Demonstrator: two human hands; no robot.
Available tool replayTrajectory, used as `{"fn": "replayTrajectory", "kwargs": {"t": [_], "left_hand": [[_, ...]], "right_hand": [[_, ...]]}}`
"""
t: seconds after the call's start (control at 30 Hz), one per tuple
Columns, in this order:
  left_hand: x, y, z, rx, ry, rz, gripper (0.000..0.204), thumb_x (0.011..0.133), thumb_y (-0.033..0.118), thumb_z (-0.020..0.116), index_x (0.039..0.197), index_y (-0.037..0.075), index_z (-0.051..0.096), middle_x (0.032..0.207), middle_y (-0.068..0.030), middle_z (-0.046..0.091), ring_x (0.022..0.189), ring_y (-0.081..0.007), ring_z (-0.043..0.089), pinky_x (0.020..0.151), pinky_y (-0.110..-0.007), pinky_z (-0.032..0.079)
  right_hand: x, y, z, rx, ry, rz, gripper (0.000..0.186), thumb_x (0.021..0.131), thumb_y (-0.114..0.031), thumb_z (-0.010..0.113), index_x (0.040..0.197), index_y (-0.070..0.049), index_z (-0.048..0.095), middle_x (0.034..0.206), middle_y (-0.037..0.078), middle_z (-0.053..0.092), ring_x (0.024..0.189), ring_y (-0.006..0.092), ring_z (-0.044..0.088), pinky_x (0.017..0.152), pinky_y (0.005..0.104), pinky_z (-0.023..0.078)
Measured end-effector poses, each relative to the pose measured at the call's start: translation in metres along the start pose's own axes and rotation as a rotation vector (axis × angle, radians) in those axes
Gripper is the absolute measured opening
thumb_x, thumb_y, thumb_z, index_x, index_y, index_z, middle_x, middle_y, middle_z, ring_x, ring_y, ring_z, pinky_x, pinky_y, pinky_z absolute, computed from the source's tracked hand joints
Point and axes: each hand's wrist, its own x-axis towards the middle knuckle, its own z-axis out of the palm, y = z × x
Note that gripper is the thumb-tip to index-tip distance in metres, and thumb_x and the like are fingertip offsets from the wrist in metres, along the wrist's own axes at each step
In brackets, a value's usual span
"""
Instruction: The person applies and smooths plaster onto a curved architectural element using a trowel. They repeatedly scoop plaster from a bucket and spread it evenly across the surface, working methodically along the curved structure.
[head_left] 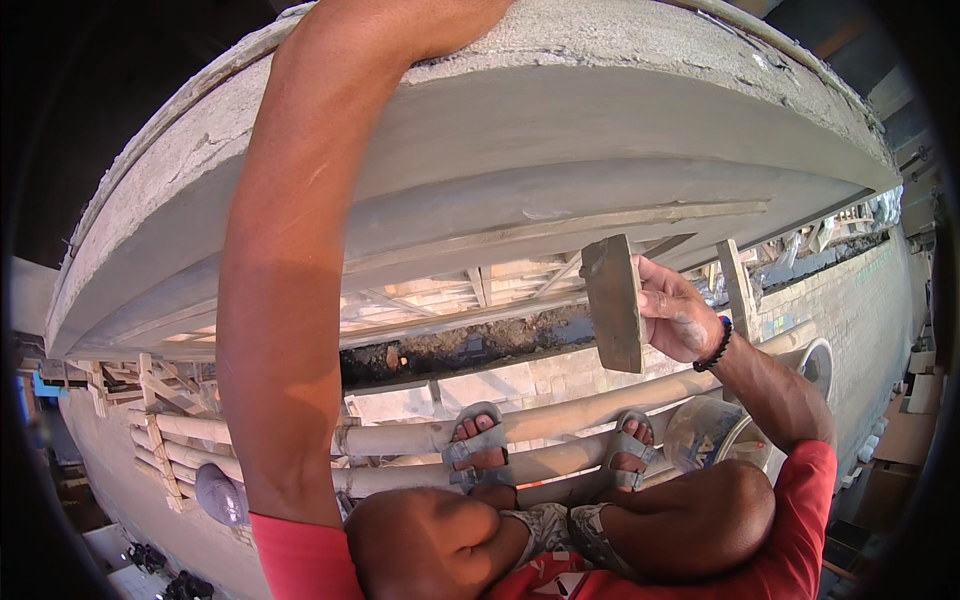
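In my right hand (682, 312) is a flat rectangular plastering float (613, 305), its board coated with grey mortar. The fingers and thumb close on its right side, and the board is tilted, apart from the concrete above. My left arm stretches up across the view, and my left hand (455, 22) rests at the top of the curved concrete ledge (560, 105). Its fingers are cut off by the upper edge of the picture. The ledge has a rough upper band and a smooth grey face below.
My sandalled feet stand on bamboo poles (550, 420). A clear plastic bucket (700, 432) sits by my right knee, and a rounded grey object (220, 495) lies at the left. Below run a wet trench (470, 350) and concrete blocks (400, 400). A wooden post (737, 285) stands beyond my right hand.
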Motion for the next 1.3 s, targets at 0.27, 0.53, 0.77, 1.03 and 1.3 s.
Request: {"fn": "replayTrajectory", "kwargs": {"t": [0.27,0.53,0.77,1.03,1.3], "left_hand": [[-0.014,0.0,0.005,0.012,0.133,0.034,0.043,0.101,0.023,0.043,0.126,-0.006,0.062,0.131,-0.0237,0.063,0.122,-0.0355,0.061,0.106,-0.047,0.047],[-0.011,-0.009,0.0,-0.113,0.039,0.052,0.04,0.1,0.022,0.044,0.12,-0.004,0.067,0.124,-0.0247,0.066,0.115,-0.0355,0.065,0.102,-0.047,0.049],[-0.012,-0.004,0.018,0.055,0.263,0.07,0.043,0.102,0.026,0.045,0.122,-0.006,0.065,0.123,-0.0221,0.068,0.112,-0.0339,0.066,0.099,-0.048,0.05],[-0.002,0.018,-0.01,-0.074,-0.147,-0.216,0.043,0.104,0.024,0.043,0.131,-0.006,0.059,0.119,-0.0192,0.068,0.102,-0.0246,0.067,0.098,-0.043,0.052],[-0.014,0.007,0.012,0.01,0.109,-0.043,0.042,0.104,0.023,0.042,0.127,-0.006,0.062,0.117,-0.0203,0.069,0.103,-0.0263,0.067,0.097,-0.045,0.052]], "right_hand": [[0.016,0.01,0.024,-0.713,0.14,-0.245,0.034,0.091,-0.004,0.069,0.115,-0.002,0.045,0.105,0.01,0.061,0.094,0.0131,0.062,0.075,0.0331,0.056],[0.091,0.125,0.041,-1.135,0.805,-0.859,0.039,0.084,-0.002,0.071,0.119,0.002,0.054,0.104,0.014,0.061,0.088,0.0227,0.067,0.076,0.0341,0.055],[0.134,0.144,0.048,-1.162,0.885,-0.933,0.049,0.082,0.0,0.068,0.128,0.003,0.053,0.096,0.018,0.054,0.089,0.0351,0.056,0.077,0.0434,0.047],[0.1,0.157,0.043,-1.209,0.935,-0.878,0.048,0.08,-0.002,0.069,0.128,0.0,0.06,0.087,0.013,0.05,0.077,0.028,0.052,0.071,0.0393,0.046],[0.112,0.147,0.04,-1.242,0.857,-0.789,0.049,0.083,-0.001,0.068,0.131,-0.001,0.059,0.09,0.015,0.05,0.08,0.0305,0.054,0.072,0.0406,0.046]]}}
